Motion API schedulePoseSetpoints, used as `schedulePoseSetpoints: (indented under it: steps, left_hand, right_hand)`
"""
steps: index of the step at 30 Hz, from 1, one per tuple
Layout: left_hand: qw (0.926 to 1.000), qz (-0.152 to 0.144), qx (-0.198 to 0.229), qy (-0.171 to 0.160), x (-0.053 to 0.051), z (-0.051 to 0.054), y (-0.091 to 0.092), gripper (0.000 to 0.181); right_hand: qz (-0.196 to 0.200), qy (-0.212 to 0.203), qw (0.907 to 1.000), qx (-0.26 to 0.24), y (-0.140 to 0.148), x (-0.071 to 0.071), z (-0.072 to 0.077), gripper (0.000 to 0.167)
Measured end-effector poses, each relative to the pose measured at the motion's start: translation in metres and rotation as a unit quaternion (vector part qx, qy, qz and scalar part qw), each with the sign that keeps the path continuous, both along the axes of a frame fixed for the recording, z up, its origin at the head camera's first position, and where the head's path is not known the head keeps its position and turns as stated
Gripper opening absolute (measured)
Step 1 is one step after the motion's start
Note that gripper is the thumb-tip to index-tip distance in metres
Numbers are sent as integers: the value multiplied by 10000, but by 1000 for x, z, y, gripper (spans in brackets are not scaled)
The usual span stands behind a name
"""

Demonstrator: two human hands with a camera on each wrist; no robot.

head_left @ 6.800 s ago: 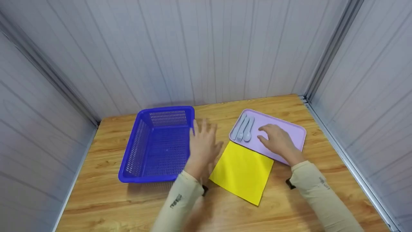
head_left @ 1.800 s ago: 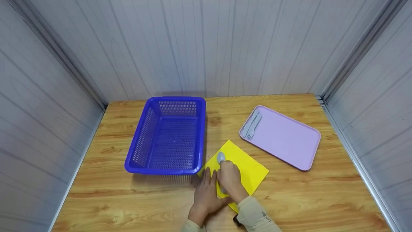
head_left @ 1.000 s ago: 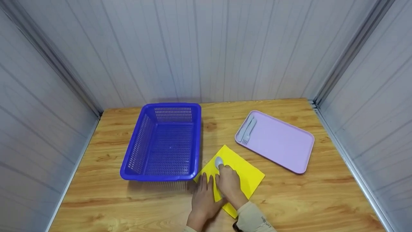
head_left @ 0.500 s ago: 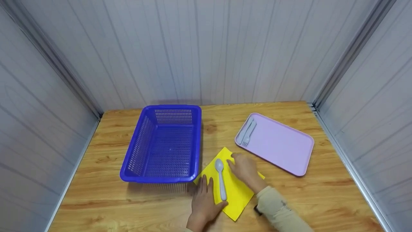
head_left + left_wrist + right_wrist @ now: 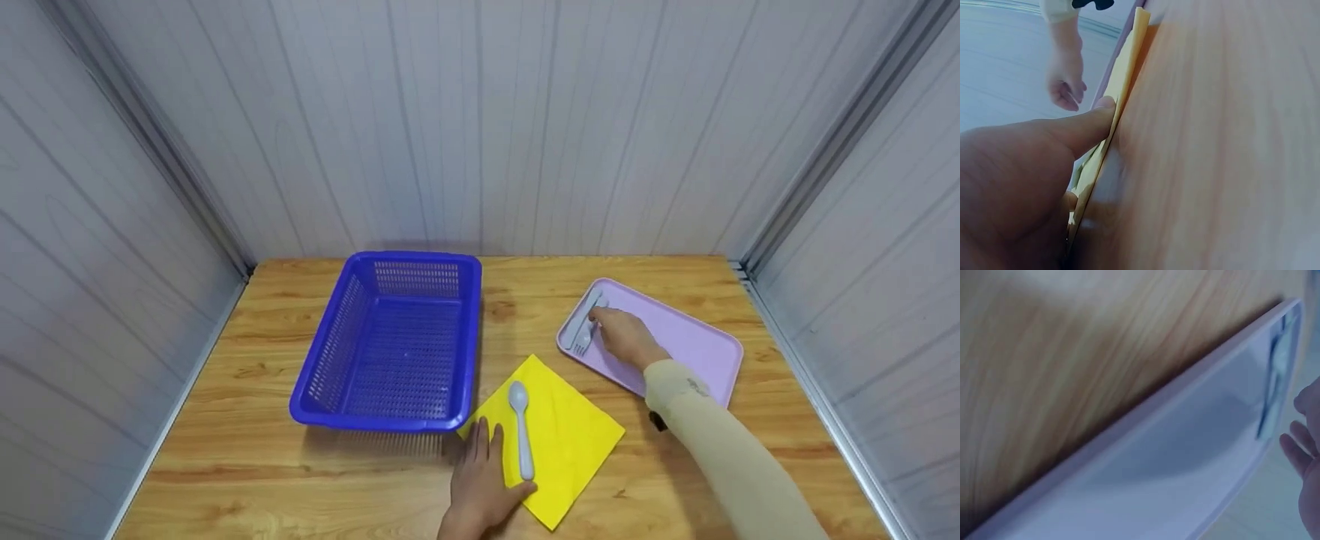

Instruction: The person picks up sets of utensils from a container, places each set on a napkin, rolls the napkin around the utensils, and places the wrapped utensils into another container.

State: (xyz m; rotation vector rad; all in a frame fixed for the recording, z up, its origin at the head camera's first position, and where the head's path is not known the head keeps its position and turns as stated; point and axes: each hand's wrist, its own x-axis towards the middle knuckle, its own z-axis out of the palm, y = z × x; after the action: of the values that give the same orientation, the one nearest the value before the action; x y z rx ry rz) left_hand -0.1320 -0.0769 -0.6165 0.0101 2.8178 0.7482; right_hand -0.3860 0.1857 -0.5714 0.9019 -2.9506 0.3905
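Nearest the person, the left hand (image 5: 480, 484) lies with fingers extended on the left corner and near-left edge of a flat yellow square sheet (image 5: 574, 435); its thumb points right, away from the fingers. The sheet rests on a wood-grain table (image 5: 300, 487). On the sheet lies a pale grey spoon (image 5: 523, 431), bowl facing away from the person, handle end just beside the left thumb.

Left of the sheet, its near-right corner just beside the sheet's left corner, stands a rectangular blue perforated plastic basket (image 5: 360, 421).

The right hand (image 5: 626, 337), with beige sleeve (image 5: 724, 442), extends over a lilac rectangular tray (image 5: 694, 341) with a raised rim. The thumb and fingers are slightly apart in the right wrist view; contact with the cutlery beneath cannot be determined. At the tray's left end lie a pale grey knife (image 5: 577, 322), outermost, and alongside it a pale grey fork (image 5: 581, 346), tines toward the person, its handle partly hidden by the fingers.

A pale grooved panel wall (image 5: 442, 127) stands behind the table.
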Motion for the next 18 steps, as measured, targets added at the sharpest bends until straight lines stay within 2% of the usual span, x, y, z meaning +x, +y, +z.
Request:
schedulePoseSetpoints:
  steps: [4,9,12,18]
  left_hand:
    - [10000,-2,35,-20,-1,0,-2,108]
    - [10000,-41,54,66,1,0,-3,107]
    - [9999,-16,57,101,2,1,-3,107]
    - [9997,-42,93,227,4,1,-2,106]
  right_hand:
    - [113,-74,9989,442,7,-9,-7,21]
    - [293,356,9938,1007,13,-10,-13,29]
    - [454,493,9911,1153,13,-12,-14,31]
    - [991,1047,9808,1313,15,-15,-17,16]
